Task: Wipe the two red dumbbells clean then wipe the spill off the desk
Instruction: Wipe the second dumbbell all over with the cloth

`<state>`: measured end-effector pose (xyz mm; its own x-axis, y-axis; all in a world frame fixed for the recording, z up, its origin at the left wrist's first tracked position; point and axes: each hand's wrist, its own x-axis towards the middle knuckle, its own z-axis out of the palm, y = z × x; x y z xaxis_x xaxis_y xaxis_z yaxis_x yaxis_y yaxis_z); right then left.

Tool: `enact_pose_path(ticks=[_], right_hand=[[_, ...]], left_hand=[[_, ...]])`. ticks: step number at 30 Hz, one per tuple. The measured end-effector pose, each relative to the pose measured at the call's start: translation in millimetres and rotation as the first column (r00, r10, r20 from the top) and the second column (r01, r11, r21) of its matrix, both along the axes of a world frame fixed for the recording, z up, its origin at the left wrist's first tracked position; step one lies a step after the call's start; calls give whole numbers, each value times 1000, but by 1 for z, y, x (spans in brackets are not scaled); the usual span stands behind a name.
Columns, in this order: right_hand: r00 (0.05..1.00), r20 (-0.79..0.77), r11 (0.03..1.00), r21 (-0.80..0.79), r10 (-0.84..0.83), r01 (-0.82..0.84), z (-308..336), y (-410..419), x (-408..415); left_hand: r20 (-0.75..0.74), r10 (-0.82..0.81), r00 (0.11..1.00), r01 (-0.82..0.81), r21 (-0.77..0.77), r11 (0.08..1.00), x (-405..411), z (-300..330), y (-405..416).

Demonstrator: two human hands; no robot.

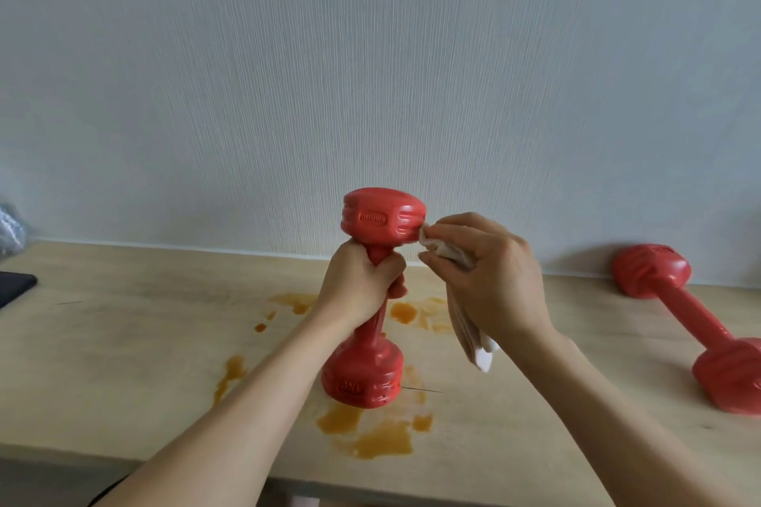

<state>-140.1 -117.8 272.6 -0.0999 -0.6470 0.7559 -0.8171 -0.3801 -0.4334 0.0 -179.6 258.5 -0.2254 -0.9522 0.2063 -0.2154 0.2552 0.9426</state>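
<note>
My left hand (359, 284) grips the handle of a red dumbbell (381, 218) and holds it upright over the desk. My right hand (488, 272) holds a folded white tissue (477, 346) and presses it against the right side of the dumbbell's top head. A second red dumbbell (692, 321) lies on its side on the desk at the right, untouched. Orange-brown spill patches (370, 436) spread across the light wooden desk (123, 362) below and behind the held dumbbell.
A textured pale wall rises right behind the desk. A dark flat object (14, 286) lies at the left edge, with a grey bundle (10, 228) above it. The desk's front edge runs along the bottom of the view.
</note>
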Motion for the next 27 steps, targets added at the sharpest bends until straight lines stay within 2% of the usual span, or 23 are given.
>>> enact_pose_path(ticks=[4, 6, 10, 13, 15, 18, 23, 27], right_hand=[[992, -122, 987, -158, -17, -2, 8, 3, 17], [997, -80, 988, -155, -2, -10, 7, 1, 16], [999, 32, 999, -52, 1, 0, 0, -7, 3], [999, 48, 997, -82, 16, -12, 4, -7, 6], [999, 9, 989, -148, 32, -31, 12, -4, 14], [991, -129, 974, -226, -42, 12, 18, -2, 20], [999, -6, 989, -142, 46, -46, 9, -9, 10], [1000, 10, 992, -121, 19, -18, 7, -9, 8]], left_hand=[[-14, -10, 1000, 10, 8, 1000, -1, 3, 1], [-12, -10, 1000, 10, 1, 1000, 0, 4, 2], [-25, -29, 999, 30, 12, 999, 3, 2, 1], [-29, -33, 999, 33, 15, 999, 4, 1, 1], [-31, -28, 999, 29, 12, 1000, 3, 2, 2], [-17, -21, 1000, 21, -7, 1000, 1, 3, 4], [14, -26, 1000, 26, 3, 1000, 2, 3, 3], [8, -27, 1000, 26, 12, 1000, 2, 3, 3]])
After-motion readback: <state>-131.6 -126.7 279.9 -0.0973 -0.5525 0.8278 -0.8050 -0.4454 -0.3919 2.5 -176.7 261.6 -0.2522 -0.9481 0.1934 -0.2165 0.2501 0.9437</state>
